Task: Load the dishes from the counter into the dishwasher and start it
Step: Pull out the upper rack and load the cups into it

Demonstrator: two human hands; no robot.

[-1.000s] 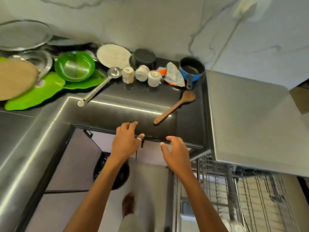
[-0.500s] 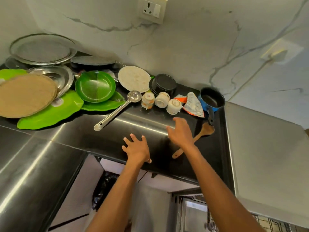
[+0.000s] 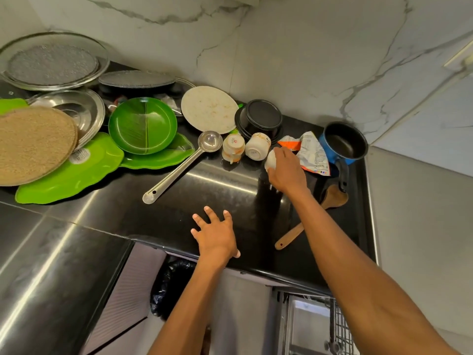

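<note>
Dirty dishes crowd the back of the black counter. My right hand is closed around a small white cup, the rightmost of three. Two more white cups lie just left of it. My left hand rests flat near the counter's front edge, fingers spread, holding nothing. A steel ladle, a wooden spatula and a blue saucepan lie around my right hand. The open dishwasher's rack shows at the bottom right.
Further left are a green bowl, green leaf-shaped plates, steel plates, a woven mat, a white plate and a black bowl. A crumpled wrapper lies beside the saucepan. A black bin bag sits under the counter.
My right hand has reached forward from the counter's front edge to the cups and closed on the rightmost one. My left hand has settled flat on the counter.
</note>
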